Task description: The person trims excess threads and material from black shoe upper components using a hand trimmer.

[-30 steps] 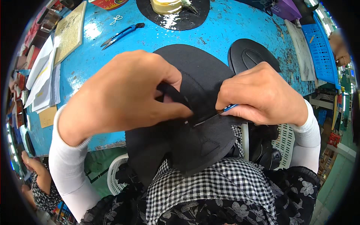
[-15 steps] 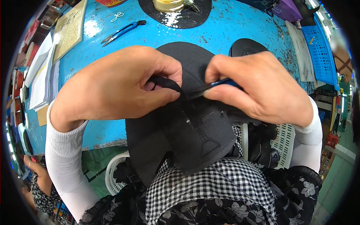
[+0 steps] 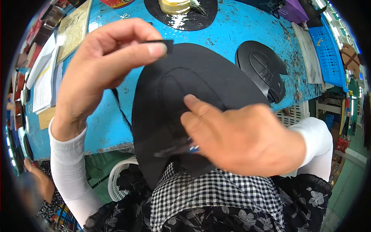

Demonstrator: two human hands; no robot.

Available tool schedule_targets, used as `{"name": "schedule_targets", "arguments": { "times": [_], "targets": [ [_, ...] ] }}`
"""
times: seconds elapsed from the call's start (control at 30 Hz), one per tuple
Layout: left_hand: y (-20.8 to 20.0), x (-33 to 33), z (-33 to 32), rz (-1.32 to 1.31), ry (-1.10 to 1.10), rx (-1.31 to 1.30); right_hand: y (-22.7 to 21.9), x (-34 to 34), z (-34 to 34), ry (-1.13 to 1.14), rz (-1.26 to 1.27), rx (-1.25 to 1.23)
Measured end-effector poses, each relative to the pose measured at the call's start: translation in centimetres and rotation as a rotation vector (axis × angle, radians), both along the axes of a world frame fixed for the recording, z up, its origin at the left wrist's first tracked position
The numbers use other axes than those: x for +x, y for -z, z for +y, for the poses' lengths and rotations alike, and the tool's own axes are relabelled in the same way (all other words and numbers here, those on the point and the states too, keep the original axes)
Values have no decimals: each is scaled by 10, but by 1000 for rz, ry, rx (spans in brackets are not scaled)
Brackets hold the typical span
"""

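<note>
My left hand [image 3: 104, 62] is raised over the far left part of a large rounded black panel [image 3: 205, 67]. A black strip [image 3: 168, 43] is pinched between its thumb and fingers, with the end sticking out past the thumb. Stitched curved lines show on the panel, which lies across my lap and the table edge. My right hand [image 3: 247, 139] is over the panel's near right part, index finger stretched onto its surface. Under its curled fingers is a slim tool with a blue handle [image 3: 194, 148]; its dark blade is blurred by motion.
A stitched black piece [image 3: 261, 65] rests on the blue table [image 3: 224, 23] to the right. A yellowish roll [image 3: 174, 5] stands on a black disc at the far side. Papers [image 3: 46, 89] are at left, a blue basket [image 3: 328, 58] at right. White baskets [image 3: 116, 179] stand below the table.
My hands have moved apart: the left rose up and away with the strip, the right came down nearer me with the tool. The panel has been turned or opened out, uncovering the piece at right.
</note>
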State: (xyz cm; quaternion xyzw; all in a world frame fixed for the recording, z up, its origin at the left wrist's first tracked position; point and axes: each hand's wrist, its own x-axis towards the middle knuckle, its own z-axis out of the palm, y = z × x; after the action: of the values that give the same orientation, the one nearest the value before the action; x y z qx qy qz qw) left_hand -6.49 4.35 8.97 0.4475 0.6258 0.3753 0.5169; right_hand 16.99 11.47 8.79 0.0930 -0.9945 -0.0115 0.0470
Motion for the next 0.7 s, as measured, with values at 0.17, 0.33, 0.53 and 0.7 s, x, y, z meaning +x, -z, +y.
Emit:
{"name": "schedule_targets", "arguments": {
  "times": [0.17, 0.33, 0.53, 0.7],
  "targets": [
    [-3, -14, -4, 316, -171, 363, 14, -8, -21, 120, -63, 174],
    [0, -69, -24, 499, -446, 493, 24, -10, -18, 181, 26, 1],
    [-27, -98, -47, 795, -378, 636, 16, -15, -31, 211, 183, -74],
    [-39, -38, -22, 499, -377, 605, 15, -19, -7, 261, 252, -366]
  ]
}}
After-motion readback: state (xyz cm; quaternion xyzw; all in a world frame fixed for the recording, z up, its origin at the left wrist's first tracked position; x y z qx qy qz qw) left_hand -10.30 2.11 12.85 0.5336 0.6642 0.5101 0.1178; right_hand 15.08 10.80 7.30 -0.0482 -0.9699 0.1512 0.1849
